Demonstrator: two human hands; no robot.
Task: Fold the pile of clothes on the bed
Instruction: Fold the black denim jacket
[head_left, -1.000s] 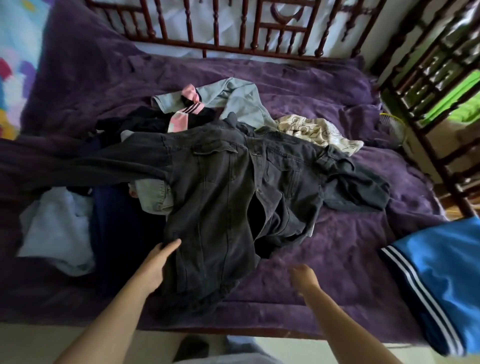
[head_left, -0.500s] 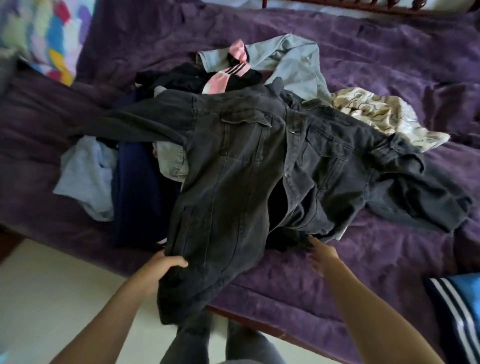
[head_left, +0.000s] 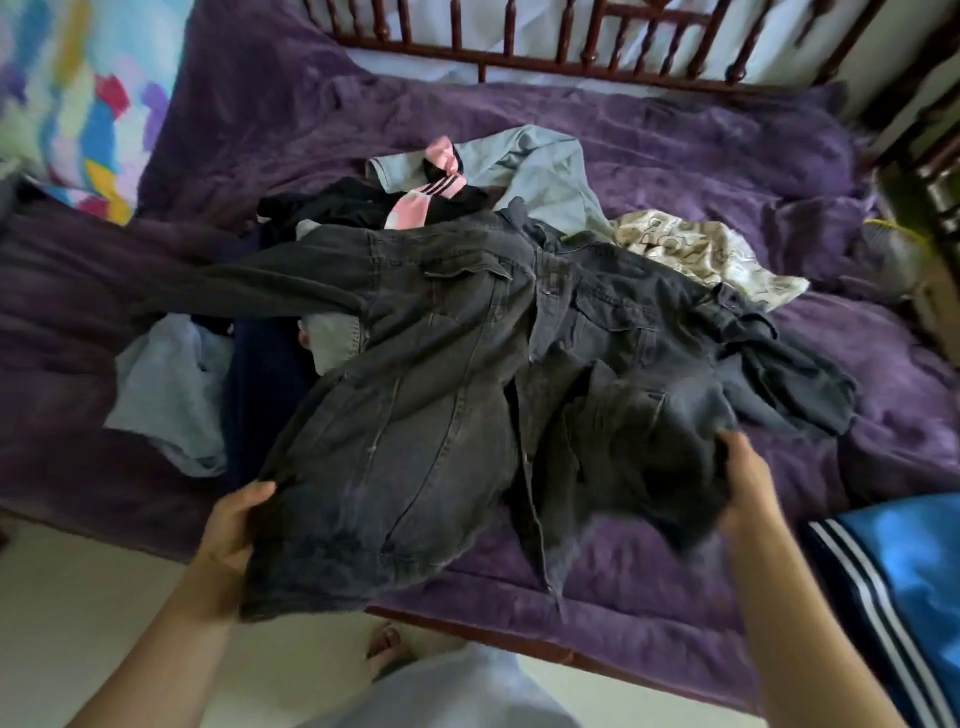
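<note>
Dark denim jacket (head_left: 457, 374) on pile (head_left: 265, 405) at near edge of bed (head_left: 639, 582), collar far, hem toward person. Left hand (head_left: 234, 525) grips left hem corner, right hand (head_left: 748, 483) grips right hem; hands well apart.

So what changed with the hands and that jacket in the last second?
Both hands took hold of the jacket at its near hem: the left hand first, at the left corner, then the right hand at the right front, lifting it toward the person. The other clothes stayed put.
</note>
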